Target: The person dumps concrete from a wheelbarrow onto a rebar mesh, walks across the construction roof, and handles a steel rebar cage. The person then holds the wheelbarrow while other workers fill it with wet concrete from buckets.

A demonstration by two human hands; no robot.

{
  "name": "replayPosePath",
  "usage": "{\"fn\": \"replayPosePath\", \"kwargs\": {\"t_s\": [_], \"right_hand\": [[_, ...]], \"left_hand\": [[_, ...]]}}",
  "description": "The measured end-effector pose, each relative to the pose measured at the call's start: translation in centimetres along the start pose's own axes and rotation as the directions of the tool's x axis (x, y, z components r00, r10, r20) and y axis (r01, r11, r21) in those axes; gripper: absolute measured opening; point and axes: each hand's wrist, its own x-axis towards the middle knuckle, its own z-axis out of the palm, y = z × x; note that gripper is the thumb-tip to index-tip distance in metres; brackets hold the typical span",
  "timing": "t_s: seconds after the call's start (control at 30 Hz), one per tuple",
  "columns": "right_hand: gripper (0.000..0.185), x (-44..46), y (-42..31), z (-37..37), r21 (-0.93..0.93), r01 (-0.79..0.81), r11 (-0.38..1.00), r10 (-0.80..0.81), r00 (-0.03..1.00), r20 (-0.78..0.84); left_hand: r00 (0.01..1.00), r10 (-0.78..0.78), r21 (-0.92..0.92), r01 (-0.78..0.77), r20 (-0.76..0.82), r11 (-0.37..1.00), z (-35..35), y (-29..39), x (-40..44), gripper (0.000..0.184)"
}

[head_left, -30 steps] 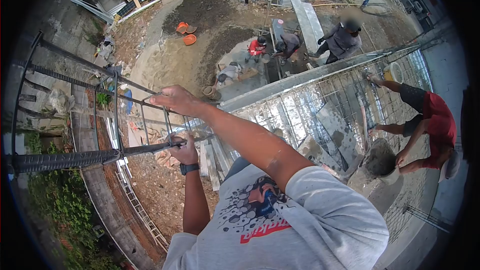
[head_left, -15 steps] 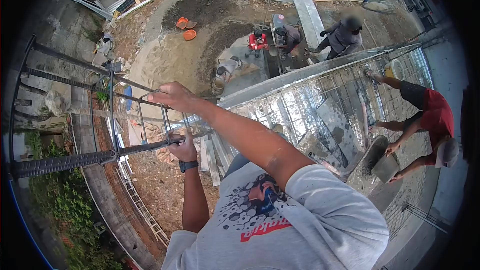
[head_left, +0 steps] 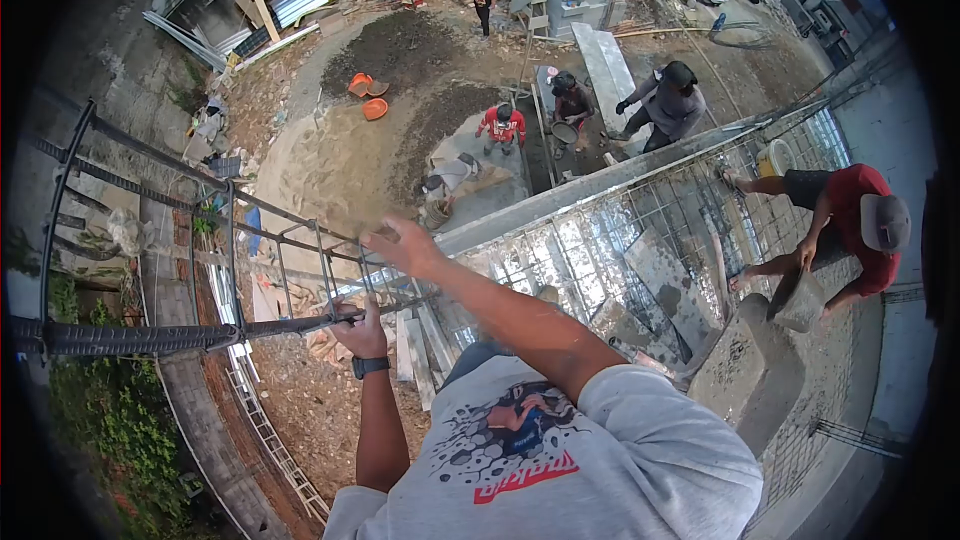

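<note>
A cage of ribbed steel rebar [head_left: 150, 337] with square stirrups stretches from the left edge toward my body. My left hand [head_left: 361, 331], a dark watch on its wrist, is wrapped around the lower bar near the cage's close end. Above it, my right hand [head_left: 408, 248] is held beside the upper bar, its thumb and fingers apart. I see nothing in that hand, though its fingertips are slightly blurred. Whether they touch the bar is unclear.
On my right a person in a red shirt [head_left: 862, 215] bends over wet concrete with a bucket [head_left: 802, 298]. A mesh of bars [head_left: 570, 250] covers the deck. Far below are several workers, orange tubs [head_left: 375, 109], a sand pile [head_left: 320, 165] and a ladder [head_left: 265, 430].
My right hand has come off the upper bar and moved right and down, its fingers opening. My left hand stays on the lower bar. The red-shirted person's bucket has tipped, pouring out concrete.
</note>
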Motion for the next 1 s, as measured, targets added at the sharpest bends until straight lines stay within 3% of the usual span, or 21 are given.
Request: {"fn": "replayPosePath", "kwargs": {"t_s": [0.07,0.1,0.13,0.17,0.2,0.23,0.3,0.33,0.37,0.4,0.43,0.5,0.57,0.6,0.63,0.7,0.77,0.83,0.9,0.97,1.0], "right_hand": [[0.059,-2.4,8.7,-3.6,-0.133,-0.15,0.98,0.153,0.988,0.015],[0.058,-4.6,13.2,-6.4,-0.299,-0.264,0.917,0.278,0.961,0.005],[0.062,-7.6,18.4,-9.5,-0.388,-0.383,0.838,0.411,0.912,-0.011],[0.068,-11.5,24.3,-12.8,-0.565,-0.469,0.679,0.492,0.862,-0.124],[0.074,-16.2,33.1,-16.9,-0.789,-0.314,0.528,0.523,0.852,0.011],[0.068,-20.6,30.0,-19.9,-0.525,-0.803,0.283,0.802,0.498,-0.33],[0.06,-30.0,30.9,-24.6,-0.484,-0.865,0.134,0.757,0.405,-0.513],[0.051,-34.1,31.3,-26.5,-0.324,-0.923,0.206,0.765,0.359,-0.535],[0.045,-38.3,31.7,-28.4,-0.154,-0.949,0.274,0.77,0.312,-0.556],[0.037,-42.0,32.4,-29.7,0.288,-0.917,0.275,0.842,0.085,-0.533],[0.038,-46.4,35.7,-31.4,0.288,-0.927,0.243,0.846,0.057,-0.53],[0.046,-48.4,30.9,-29.7,0.376,-0.91,0.177,0.767,-0.112,-0.631],[0.05,-50.7,36.0,-28.4,0.382,-0.885,0.265,0.704,-0.093,-0.704],[0.053,-49.1,36.8,-27.4,0.564,-0.763,0.316,0.801,-0.105,-0.59],[0.056,-47.3,37.4,-27.8,0.728,-0.624,0.282,0.959,0.169,-0.226],[0.061,-34.8,22.5,-23.3,0.575,-0.612,0.543,0.83,0.285,-0.48],[0.062,-28.4,17.7,-24.3,0.452,-0.514,0.729,0.679,0.621,-0.39],[0.063,-22.9,12.3,-24.2,0.292,-0.35,0.89,0.446,0.803,-0.396],[0.066,-19.3,6.7,-24.3,0.211,-0.194,0.958,0.256,0.911,-0.323],[0.068,-17.2,3.8,-24.0,0.142,-0.069,0.987,0.105,0.959,-0.265],[0.069,-16.4,3.0,-23.7,0.104,-0.01,0.995,0.035,0.97,-0.24]], "left_hand": [[1.0,-0.023,-0.02,0.023,-0.012,1.0,0.1,1.0,-0.1,0.047],[0.999,-0.038,-0.022,0.038,0.005,0.999,-0.1,0.6,0.0,0.048],[1.0,-0.018,-0.014,0.018,0.004,1.0,-0.2,0.5,-0.1,0.047],[1.0,0.003,-0.004,-0.003,0.006,1.0,-0.3,0.6,-0.1,0.046],[1.0,0.025,0.005,-0.025,0.007,1.0,-0.3,0.7,0.0,0.046],[0.999,0.048,0.015,-0.049,0.009,0.999,-0.3,0.6,0.2,0.046],[0.997,0.072,-0.003,-0.072,0.01,0.997,-0.3,0.4,0.5,0.046],[0.997,0.08,-0.011,-0.08,0.008,0.997,-0.2,0.3,0.4,0.046],[0.997,0.075,-0.023,-0.075,0.006,0.997,0.0,0.9,0.3,0.045],[0.999,0.043,-0.018,-0.043,0.005,0.999,0.1,0.6,0.1,0.045],[1.0,0.014,-0.012,-0.014,0.003,1.0,0.1,0.1,0.2,0.045],[1.0,0.018,0.001,-0.018,0.007,1.0,-0.2,-0.8,0.4,0.044],[0.996,0.081,0.011,-0.081,0.027,0.997,-0.3,-1.3,0.6,0.042],[0.998,0.045,0.001,-0.045,0.032,0.999,0.0,-0.9,0.8,0.043],[0.999,0.002,-0.004,-0.002,0.037,1.0,-0.2,-0.2,0.6,0.043],[0.998,-0.039,-0.036,0.04,0.045,0.999,-0.5,0.0,0.4,0.045],[0.997,-0.024,-0.05,0.028,0.074,0.998,-0.8,0.2,0.4,0.047],[0.992,-0.014,-0.076,0.023,0.122,0.997,-1.3,0.7,0.9,0.049],[0.984,-0.018,-0.12,0.04,0.175,0.992,-1.5,1.3,1.1,0.053],[0.974,-0.061,-0.246,0.116,0.22,0.962,-1.7,-0.6,1.3,0.05],[0.97,-0.077,-0.221,0.129,0.231,0.967,-2.0,-0.5,1.3,0.048]]}}
